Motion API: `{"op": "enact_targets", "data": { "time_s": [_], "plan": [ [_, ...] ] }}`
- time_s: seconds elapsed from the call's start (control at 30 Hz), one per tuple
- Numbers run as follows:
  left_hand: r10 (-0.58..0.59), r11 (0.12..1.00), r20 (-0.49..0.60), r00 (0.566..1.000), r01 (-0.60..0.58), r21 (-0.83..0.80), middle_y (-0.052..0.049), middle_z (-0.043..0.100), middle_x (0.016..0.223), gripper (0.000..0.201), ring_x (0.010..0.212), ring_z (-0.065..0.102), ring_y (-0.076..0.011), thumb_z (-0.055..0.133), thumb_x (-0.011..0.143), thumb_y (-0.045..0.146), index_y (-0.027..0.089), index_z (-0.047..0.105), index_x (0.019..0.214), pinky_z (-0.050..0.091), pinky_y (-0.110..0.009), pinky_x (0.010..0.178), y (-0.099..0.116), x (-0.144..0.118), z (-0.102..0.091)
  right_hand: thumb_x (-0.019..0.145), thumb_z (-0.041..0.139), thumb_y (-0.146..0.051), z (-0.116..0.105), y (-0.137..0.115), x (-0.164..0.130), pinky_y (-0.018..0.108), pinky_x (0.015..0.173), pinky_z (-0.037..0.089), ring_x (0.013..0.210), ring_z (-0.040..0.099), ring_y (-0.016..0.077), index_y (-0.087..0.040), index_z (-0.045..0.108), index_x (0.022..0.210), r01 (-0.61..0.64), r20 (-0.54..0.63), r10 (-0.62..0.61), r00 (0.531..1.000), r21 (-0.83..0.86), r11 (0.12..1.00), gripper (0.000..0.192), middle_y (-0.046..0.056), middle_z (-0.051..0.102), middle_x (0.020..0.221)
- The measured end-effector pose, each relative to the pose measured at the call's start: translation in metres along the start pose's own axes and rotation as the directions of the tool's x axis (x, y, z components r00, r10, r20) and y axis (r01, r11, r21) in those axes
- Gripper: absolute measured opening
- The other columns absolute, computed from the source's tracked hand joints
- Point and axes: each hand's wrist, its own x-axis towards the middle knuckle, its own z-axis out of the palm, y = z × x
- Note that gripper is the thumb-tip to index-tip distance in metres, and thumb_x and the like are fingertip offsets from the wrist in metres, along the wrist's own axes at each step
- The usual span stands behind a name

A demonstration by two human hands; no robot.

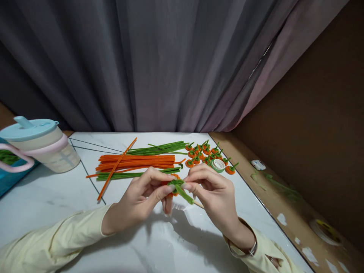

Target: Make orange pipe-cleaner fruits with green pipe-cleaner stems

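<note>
Your left hand (142, 197) and right hand (212, 193) are both pinching a small orange-and-green craft (175, 187) above the desk (42, 201), near the pipe cleaners (136, 162).

Pale yellow long sleeves, 2 bare hands — watch strap on right wrist (251, 248)

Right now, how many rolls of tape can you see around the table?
3. A green tape roll lies on the marble table among the small orange pieces. A white roll and a yellowish roll sit on the brown ledge at right. Others may be hidden.
</note>
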Motion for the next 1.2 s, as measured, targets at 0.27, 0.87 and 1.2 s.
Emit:
{"op": "enact_targets", "data": {
  "time_s": [0.27, 0.87, 1.2],
  "plan": [
    [0.237, 0.932, 0.019, 0.971, -0.233, 0.278, 0.002, 0.062, 0.067, 0.026, 0.054, 0.063, -0.0105, 0.050, 0.088, 0.006, 0.021, 0.052, 0.109, 0.054, -0.020, 0.055, -0.001, -0.001, -0.001, 0.078, 0.065, -0.016, 0.001, -0.009, -0.006, 0.018, 0.037, 0.048, 0.051, 0.053, 0.0083, -0.018, 0.069, 0.073, -0.151, 0.069, 0.145, 0.987, 0.096, 0.984, 0.007, 0.002, 0.058, 0.073],
    [0.177, 0.982, 0.009, 0.984, -0.178, 0.064, 0.001, 0.060, 0.074, 0.029, 0.058, 0.065, -0.0099, 0.047, 0.088, 0.001, 0.019, 0.051, 0.109, 0.055, -0.019, 0.054, -0.006, -0.011, 0.002, 0.076, 0.058, 0.004, 0.006, -0.003, -0.016, 0.026, 0.056, 0.050, 0.066, 0.057, 0.0133, -0.021, 0.068, 0.096, 0.316, 0.006, -0.321, 0.947, -0.194, 0.929, 0.034, 0.003, 0.060, 0.076],
    [0.186, 0.977, 0.021, 0.982, -0.187, 0.102, 0.001, 0.058, 0.070, 0.026, 0.056, 0.064, -0.0106, 0.047, 0.088, 0.001, 0.018, 0.051, 0.107, 0.053, -0.020, 0.052, -0.002, -0.008, 0.004, 0.075, 0.055, 0.008, 0.003, -0.005, -0.018, 0.027, 0.057, 0.050, 0.067, 0.057, 0.0140, -0.021, 0.068, 0.100, 0.356, 0.011, -0.363, 0.932, -0.233, 0.905, 0.041, 0.004, 0.063, 0.078]
  ]
}}
